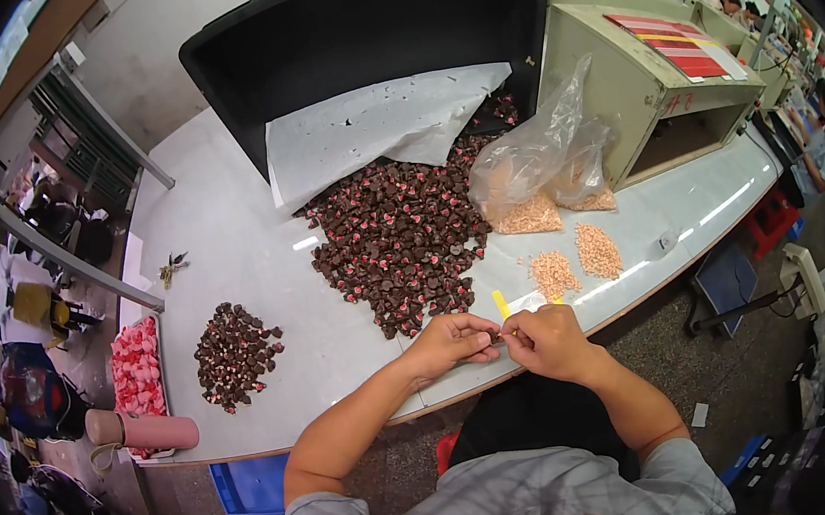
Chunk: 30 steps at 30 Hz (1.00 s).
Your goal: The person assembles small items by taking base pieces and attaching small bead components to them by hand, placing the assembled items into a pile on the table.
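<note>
My left hand [452,344] and my right hand [548,342] meet at the table's front edge, fingertips nearly touching. The left fingers pinch a small dark piece [496,336], mostly covered by the fingertips. My right hand is closed in a pinch against it; what it holds, if anything, is hidden. Just beyond the hands lies a large heap of small dark brown pieces with pink-red parts [401,239]. Close to the right hand are two little piles of pale orange bits, a nearer one [553,275] and a farther one [598,250], and a yellow strip [501,304].
A black tub [359,37] tipped on its side, with a white sheet [384,125], stands behind the heap. Clear bags [525,180] of pale bits lie beside a beige cabinet [642,93]. Leftward are a smaller dark pile [235,355], a tray of pink pieces [137,367] and a pink bottle [144,429].
</note>
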Available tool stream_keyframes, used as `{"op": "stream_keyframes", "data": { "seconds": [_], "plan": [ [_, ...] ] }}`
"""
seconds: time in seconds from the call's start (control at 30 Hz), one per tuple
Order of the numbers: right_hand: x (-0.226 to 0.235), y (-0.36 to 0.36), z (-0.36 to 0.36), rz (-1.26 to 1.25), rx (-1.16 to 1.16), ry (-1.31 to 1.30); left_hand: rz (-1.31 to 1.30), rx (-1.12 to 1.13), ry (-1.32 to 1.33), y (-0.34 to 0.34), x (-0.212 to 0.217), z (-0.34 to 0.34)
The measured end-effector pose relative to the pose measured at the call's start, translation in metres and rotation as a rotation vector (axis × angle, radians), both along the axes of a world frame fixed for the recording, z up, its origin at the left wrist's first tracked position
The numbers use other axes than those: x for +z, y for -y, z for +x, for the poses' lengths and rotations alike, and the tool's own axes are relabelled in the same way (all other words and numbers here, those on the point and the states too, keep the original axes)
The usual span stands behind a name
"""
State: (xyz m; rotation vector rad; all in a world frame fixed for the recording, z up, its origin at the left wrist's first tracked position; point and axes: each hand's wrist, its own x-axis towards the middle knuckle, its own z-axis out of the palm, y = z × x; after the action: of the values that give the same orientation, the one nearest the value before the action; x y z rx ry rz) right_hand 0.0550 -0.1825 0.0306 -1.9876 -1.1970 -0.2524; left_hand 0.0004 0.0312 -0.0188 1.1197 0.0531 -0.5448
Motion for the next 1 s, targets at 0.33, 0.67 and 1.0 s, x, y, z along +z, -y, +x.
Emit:
{"op": "stream_keyframes", "data": {
  "seconds": [0.33, 0.67, 1.0],
  "plan": [
    [-0.004, -0.003, 0.0, -0.031, 0.006, 0.006, -0.004, 0.014, 0.004, -0.001, -0.002, -0.002],
    [-0.006, -0.002, -0.001, -0.006, -0.01, -0.073, -0.021, 0.037, -0.007, 0.0, -0.002, -0.002],
    [-0.014, -0.007, -0.006, -0.029, -0.002, 0.062, -0.047, 0.078, -0.022, 0.001, -0.005, -0.003]
  ]
}}
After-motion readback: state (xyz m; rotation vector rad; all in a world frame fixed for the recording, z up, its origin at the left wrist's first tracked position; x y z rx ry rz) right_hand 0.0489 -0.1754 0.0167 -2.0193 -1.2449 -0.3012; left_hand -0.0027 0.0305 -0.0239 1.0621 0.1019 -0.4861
